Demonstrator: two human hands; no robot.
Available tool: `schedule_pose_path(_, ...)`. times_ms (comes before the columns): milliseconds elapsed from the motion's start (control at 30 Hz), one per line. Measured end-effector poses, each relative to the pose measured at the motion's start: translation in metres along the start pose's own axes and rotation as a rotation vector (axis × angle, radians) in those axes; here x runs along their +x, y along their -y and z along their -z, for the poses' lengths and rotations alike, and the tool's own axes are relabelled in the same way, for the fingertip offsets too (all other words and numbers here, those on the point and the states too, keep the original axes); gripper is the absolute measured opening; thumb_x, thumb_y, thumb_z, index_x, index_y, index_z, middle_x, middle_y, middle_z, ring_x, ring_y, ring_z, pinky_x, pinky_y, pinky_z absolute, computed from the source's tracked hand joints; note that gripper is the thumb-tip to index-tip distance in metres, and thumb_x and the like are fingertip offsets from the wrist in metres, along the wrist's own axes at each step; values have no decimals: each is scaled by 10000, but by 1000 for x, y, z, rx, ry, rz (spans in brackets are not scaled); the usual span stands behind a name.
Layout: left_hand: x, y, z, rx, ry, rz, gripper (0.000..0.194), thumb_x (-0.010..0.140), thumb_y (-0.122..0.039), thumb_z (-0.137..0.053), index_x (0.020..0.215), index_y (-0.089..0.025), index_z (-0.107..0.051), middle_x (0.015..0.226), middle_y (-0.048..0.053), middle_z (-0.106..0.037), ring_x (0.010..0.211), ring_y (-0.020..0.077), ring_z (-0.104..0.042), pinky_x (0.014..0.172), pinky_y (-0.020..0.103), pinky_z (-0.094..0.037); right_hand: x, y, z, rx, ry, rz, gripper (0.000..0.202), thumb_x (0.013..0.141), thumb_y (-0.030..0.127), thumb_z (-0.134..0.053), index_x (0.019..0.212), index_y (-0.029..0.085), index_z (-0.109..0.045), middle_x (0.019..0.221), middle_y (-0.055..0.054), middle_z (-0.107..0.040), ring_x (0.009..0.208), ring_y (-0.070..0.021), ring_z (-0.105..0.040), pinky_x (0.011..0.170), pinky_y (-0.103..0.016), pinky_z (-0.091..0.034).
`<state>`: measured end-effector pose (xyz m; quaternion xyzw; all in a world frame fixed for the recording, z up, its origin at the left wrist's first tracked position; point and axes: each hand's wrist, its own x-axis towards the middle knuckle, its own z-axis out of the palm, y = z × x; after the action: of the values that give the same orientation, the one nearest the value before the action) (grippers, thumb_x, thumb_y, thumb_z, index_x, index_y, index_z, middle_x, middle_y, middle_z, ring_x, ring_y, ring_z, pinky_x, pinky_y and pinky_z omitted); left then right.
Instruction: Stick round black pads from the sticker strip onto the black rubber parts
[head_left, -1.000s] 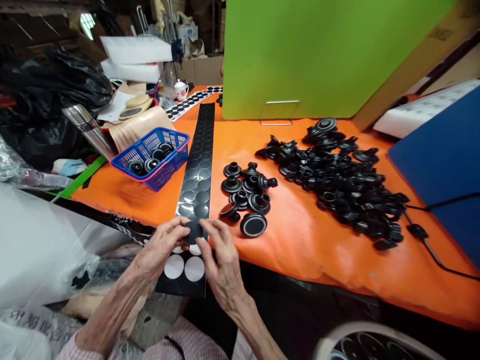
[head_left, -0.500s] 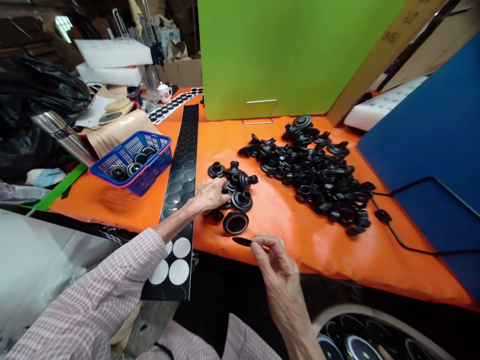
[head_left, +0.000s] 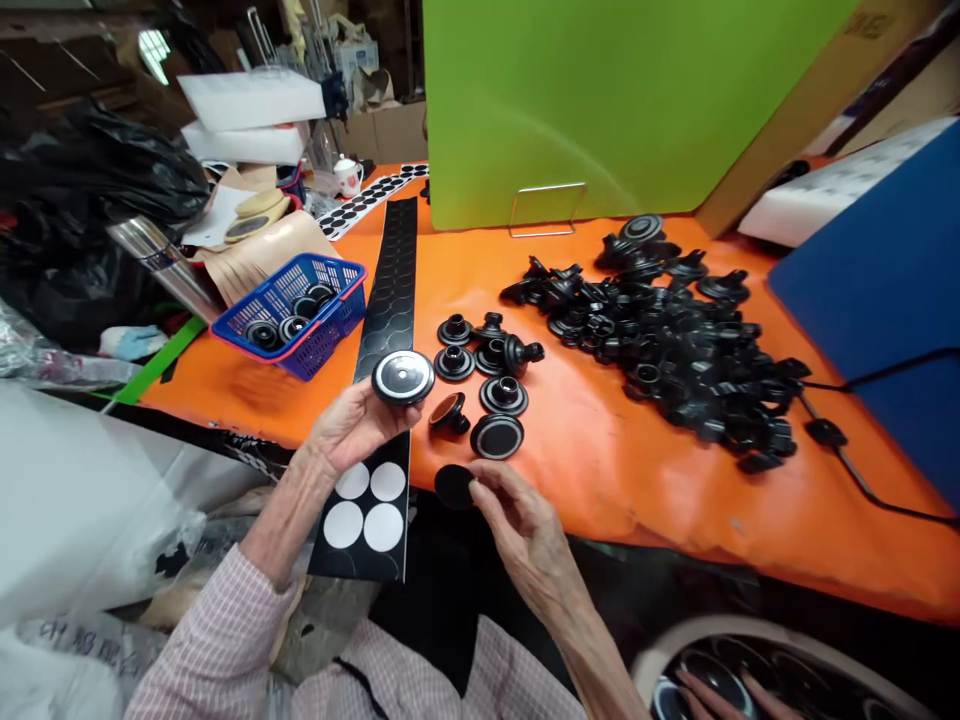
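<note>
My left hand holds up a round black part, its flat face with a pale ring turned upward. Between thumb and fingertips of my right hand is a thin black disc, apart from that part. Several similar black parts with stems stand or lie tilted on the orange table just beyond my hands. Beneath my left hand runs a long black sheet of round stickers. White circles show at its near end.
A large heap of black parts covers the right of the orange table. A blue basket with round parts stands left. Green and blue boards rise behind and right. Another hand's fingers show over a round container, lower right.
My left hand has lifted a round part from the group and brought it back over the sticker sheet. The disc in my right hand has turned from edge-on to flat toward me.
</note>
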<state>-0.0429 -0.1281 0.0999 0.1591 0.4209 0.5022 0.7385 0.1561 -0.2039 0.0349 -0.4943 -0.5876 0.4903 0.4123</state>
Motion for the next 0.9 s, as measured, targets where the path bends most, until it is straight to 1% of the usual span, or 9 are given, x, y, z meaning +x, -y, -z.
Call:
schedule_pose_path(100,-23,17,14,-43,-66,21,169,881,-268,-552,893,-118,-630,891,104,-659,770,186,-613,620,280,-514,0,0,-3,-21,-8,0,167,914,379,-524,980,242,-594,831,-6,-603,739,-140,-577,683,-276,-468)
schedule_pose_path(167,-36,29,21,-1,-86,9,144,850,-253,-605,877,-115,-633,902,97,-652,774,181,-608,628,291,-520,-2,4,-4,33,-52,-6,154,892,377,-567,980,251,-557,788,15,-575,699,-124,-556,646,-258,-461)
schedule_pose_path(300,-51,48,28,115,-31,-8,129,796,-224,-669,885,-135,-644,891,58,-642,756,153,-608,652,288,-526,-3,20,-6,273,-83,-45,408,800,357,-691,1125,287,-455,652,75,-541,588,-113,-519,570,-235,-446)
schedule_pose_path(367,-53,53,29,154,-2,0,168,791,-231,-672,937,-150,-651,890,48,-644,764,147,-613,668,284,-528,-4,27,-8,328,-78,-99,351,771,375,-719,1028,258,-510,661,62,-549,582,-104,-502,561,-228,-430)
schedule_pose_path(433,-54,58,29,198,27,1,209,798,-234,-663,993,-160,-657,902,52,-656,785,146,-618,690,284,-531,-5,30,-9,349,-73,-166,260,772,414,-712,837,215,-557,693,34,-543,616,-101,-488,581,-230,-417)
schedule_pose_path(500,-54,62,28,245,53,-14,246,804,-249,-657,1036,-166,-664,923,65,-669,805,154,-623,698,290,-536,-5,29,-10,385,-72,-219,279,778,443,-698,752,199,-565,687,26,-513,638,-106,-468,604,-239,-409)
schedule_pose_path(600,-55,68,27,281,61,-28,303,790,-255,-673,1084,-181,-669,991,77,-675,850,179,-636,716,323,-552,-6,24,-11,435,-108,-241,275,768,451,-705,746,203,-588,701,25,-502,673,-116,-473,649,-250,-417)
schedule_pose_path(800,-59,74,25,260,83,-1,342,754,-190,-693,1094,-174,-666,1092,94,-664,933,215,-654,786,390,-571,-7,17,-22,306,-244,-188,256,762,442,-698,707,196,-656,1095,-49,-537,1034,-194,-542,844,-314,-453)
schedule_pose_path(900,-59,76,24,260,83,11,347,744,-169,-688,1090,-168,-666,1091,96,-663,934,217,-660,780,379,-573,-8,17,-29,254,-271,-166,258,779,436,-670,699,192,-647,1072,-63,-552,1062,-212,-545,863,-344,-464)
